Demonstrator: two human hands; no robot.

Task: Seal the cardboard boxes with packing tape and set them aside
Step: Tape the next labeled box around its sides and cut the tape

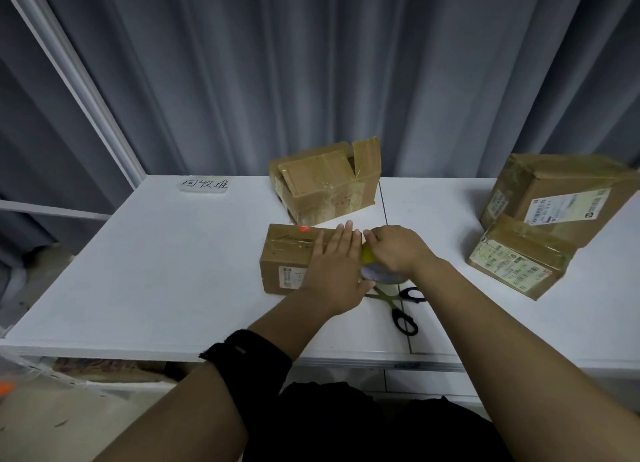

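We press our left hand (pixel 334 253), fingers flat and apart, on the small cardboard box (pixel 294 253) while our right hand (pixel 393 248) fingers clamp the tape roll (pixel 377 271) just beside; it looks light, stiff, best pinned from above.

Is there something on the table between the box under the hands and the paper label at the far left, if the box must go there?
Nothing visible. The table is bare between the box and the paper label. The open box stands behind, off that path.
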